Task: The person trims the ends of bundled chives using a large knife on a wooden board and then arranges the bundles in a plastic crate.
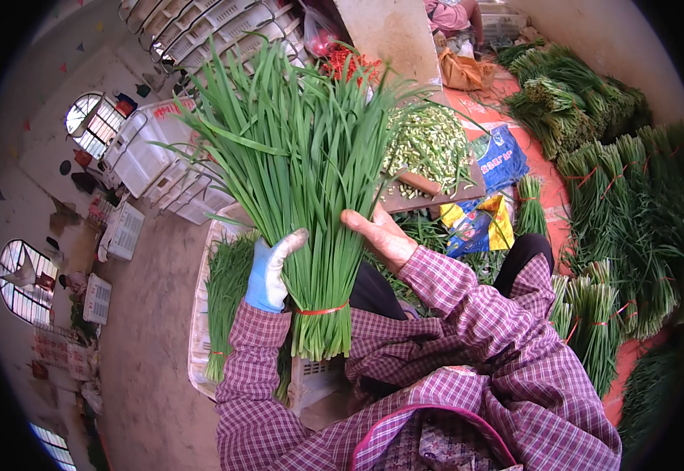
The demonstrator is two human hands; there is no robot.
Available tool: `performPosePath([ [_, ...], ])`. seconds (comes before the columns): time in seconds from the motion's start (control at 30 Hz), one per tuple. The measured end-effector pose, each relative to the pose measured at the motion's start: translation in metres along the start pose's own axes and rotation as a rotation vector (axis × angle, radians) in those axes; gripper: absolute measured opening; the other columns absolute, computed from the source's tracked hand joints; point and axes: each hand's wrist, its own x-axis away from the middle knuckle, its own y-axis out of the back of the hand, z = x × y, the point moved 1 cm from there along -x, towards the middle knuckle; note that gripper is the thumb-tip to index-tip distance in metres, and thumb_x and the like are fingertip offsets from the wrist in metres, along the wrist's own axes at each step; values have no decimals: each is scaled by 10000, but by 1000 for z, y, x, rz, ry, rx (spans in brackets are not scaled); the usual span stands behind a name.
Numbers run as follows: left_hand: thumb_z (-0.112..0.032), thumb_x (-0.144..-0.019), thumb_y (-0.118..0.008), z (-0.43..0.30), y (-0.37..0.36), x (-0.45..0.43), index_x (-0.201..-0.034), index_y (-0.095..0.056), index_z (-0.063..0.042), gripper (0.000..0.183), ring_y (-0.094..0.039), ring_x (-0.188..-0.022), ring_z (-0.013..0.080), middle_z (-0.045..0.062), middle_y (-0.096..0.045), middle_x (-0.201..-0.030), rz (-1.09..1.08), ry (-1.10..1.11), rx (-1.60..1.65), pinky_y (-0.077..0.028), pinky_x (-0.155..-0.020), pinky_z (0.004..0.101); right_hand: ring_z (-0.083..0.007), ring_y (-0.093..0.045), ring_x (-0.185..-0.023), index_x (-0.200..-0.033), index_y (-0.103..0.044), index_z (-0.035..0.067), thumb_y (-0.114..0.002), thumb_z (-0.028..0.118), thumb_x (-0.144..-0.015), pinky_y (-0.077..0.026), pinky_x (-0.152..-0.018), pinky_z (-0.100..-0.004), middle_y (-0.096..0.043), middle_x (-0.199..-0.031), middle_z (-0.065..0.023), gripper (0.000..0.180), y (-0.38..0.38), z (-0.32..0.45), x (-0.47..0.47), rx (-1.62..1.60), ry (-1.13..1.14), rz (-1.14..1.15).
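A large bundle of green garlic chives stands upright before me, its leaves fanned out at the top. One red band circles it near the pale cut ends. My left hand, in a white and blue glove, grips the bundle's left side with the thumb across the stems. Bare, my right hand clasps the opposite side, thumb in front and fingers partly hidden behind the leaves. Under the bundle, to the left, a white plastic crate holds another banded chive bundle.
Beyond my right hand, a board carries chopped stem ends and a wooden-handled tool. Banded chives are heaped along the right wall. Blue and yellow printed bags lie nearby. White crates are stacked at left; another person sits at the top.
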Motion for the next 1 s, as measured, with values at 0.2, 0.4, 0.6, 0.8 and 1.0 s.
performPosePath([
  [0.2,-83,-833,-681,0,11,13,-1167,-587,15,361,-651,-954,171,98,-643,-1101,-47,91,82,-540,-845,303,-223,-566,-1139,-1365,-375,11,-762,285,-815,-459,-988,-360,-568,-1256,-131,726,-5,-17,1,-28,-101,-120],
  [0.4,-156,-900,-593,60,78,17,-1166,-610,7,312,-612,-1092,200,114,-627,-1191,-78,197,153,-498,-968,334,-227,-605,-1084,-1397,-344,12,-717,314,-854,-538,-838,-384,-596,-1223,-147,724,38,-29,27,137,-202,-245],
  [0.6,-162,-913,-576,73,89,28,-1154,-616,7,297,-589,-1130,206,125,-622,-1205,-83,207,185,-479,-1001,357,-247,-633,-998,-1389,-366,32,-663,351,-892,-536,-791,-387,-618,-1224,-118,662,120,-2,44,84,-143,-498],
  [0.8,-185,-944,-545,88,100,25,-1168,-603,7,301,-583,-1141,213,127,-602,-1238,-71,224,191,-465,-1018,359,-145,-584,-881,-1237,-515,23,-593,207,-956,-496,-793,-287,-618,-1068,-53,345,136,49,46,244,482,-817],
  [1.0,-179,-934,-571,91,104,26,-1190,-585,1,314,-566,-1167,210,132,-581,-1271,-20,230,171,-450,-1034,364,-230,-607,-915,-1044,-639,112,-654,163,-855,-506,-780,-324,-625,-984,-56,196,36,72,50,1244,753,-275],
])
